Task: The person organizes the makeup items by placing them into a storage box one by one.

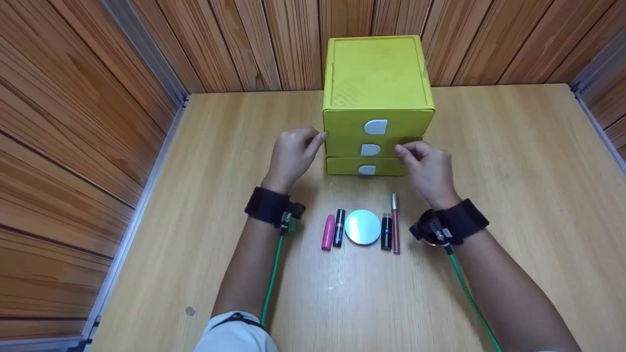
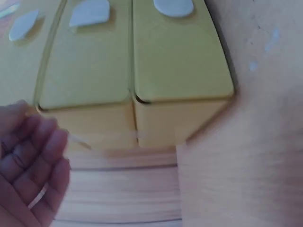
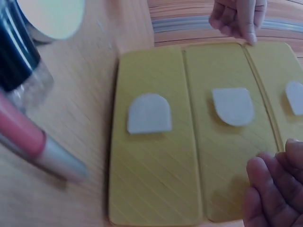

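A yellow-green three-drawer box [image 1: 376,73] stands at the back, a white tab handle on each drawer front. My left hand [image 1: 293,154] is at the box's left edge, its thumb tip at the seam between top drawer [image 1: 349,122] and middle drawer [image 1: 342,146]. In the left wrist view, the left hand's fingers [image 2: 35,161] are loosely bent, with nothing seen in them. On the opposite side, my right hand [image 1: 430,171] has its fingertips by the right part of the middle drawer front. Its fingers [image 3: 272,189] look relaxed in the right wrist view; exact contact is unclear.
Before the box lie a pink tube [image 1: 328,232], a dark lipstick tube [image 1: 339,228], a round compact [image 1: 362,227], a black tube with a clear end [image 1: 386,232] and a lip gloss [image 1: 395,225]. Wood-plank walls [image 1: 293,44] surround the table [image 1: 161,244]. Green cables trail from both wrists.
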A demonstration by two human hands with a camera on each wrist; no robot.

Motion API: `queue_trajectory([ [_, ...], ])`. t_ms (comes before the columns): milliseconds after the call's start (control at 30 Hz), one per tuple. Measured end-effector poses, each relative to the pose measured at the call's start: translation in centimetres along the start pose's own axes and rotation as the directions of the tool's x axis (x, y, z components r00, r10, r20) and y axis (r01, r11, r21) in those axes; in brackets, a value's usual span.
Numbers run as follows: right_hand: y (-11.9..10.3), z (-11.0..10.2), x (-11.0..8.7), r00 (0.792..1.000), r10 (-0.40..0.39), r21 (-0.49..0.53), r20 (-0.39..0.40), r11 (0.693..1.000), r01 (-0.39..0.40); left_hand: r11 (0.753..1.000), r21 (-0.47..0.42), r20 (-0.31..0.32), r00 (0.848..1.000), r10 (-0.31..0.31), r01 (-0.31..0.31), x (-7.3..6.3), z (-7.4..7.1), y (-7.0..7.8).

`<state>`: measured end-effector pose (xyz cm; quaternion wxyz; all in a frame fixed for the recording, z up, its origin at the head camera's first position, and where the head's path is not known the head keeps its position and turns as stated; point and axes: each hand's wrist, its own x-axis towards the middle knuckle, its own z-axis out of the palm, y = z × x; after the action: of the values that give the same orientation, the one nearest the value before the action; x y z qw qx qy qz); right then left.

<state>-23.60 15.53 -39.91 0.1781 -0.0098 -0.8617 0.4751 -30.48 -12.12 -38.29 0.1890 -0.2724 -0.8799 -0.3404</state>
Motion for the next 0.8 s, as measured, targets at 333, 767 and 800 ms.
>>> queue_trajectory([
  [333, -0.1, 2.1, 0.2, 0.999, 0.041, 0.032, 0.036, 0.999, -0.042, 0.982, 0.041, 0.249, 0.950, -0.190, 0.186, -2.0, 2.5, -1.5],
  [767, -0.3, 3.3, 0.3, 0.999, 0.045, 0.014, 0.026, 0.999, -0.045, 0.972, 0.117, 0.317, 0.920, -0.230, 0.203, -1.9, 4.0, -2.4],
  [800, -0.3, 3.4, 0.3, 0.999, 0.047, 0.023, 0.021, 0.999, -0.048, 0.972, 0.111, 0.319, 0.918, -0.234, 0.209, -1.9, 4.0, -2.4],
])
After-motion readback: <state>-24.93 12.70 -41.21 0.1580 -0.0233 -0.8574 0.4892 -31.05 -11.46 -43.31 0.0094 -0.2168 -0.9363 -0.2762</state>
